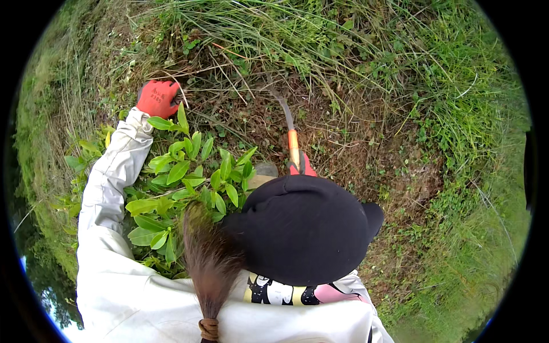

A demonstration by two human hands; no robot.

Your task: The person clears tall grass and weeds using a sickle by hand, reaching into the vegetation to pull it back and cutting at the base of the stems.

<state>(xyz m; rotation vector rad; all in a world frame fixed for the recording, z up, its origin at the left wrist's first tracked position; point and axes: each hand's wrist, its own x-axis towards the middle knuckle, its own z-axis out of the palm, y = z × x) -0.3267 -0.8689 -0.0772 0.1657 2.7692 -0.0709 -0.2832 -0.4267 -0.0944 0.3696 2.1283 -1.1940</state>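
Note:
My left hand (pixel 158 98), in a red glove with dark coating, is at the upper left with its fingers curled. A pale dry stem (pixel 182 91) crosses beside its fingertips; whether the hand grips it is unclear. Near the middle, my right hand (pixel 307 164) wears a matching glove and is partly hidden by a dark cap (pixel 304 231). It holds a sickle by its wooden handle (pixel 294 148), orange at the upper end. The curved metal blade (pixel 285 109) points away from me, its tip among dry stalks and low weeds on the soil (pixel 261 111).
A leafy green shrub (pixel 178 171) grows between my left sleeve (pixel 113 171) and the cap. Long grass (pixel 257 30) leans over the ground ahead, with denser grass (pixel 476 107) at right. A brown ponytail (pixel 212 274) covers some of the lower view. Part of a shoe (pixel 266 169) shows beyond the cap.

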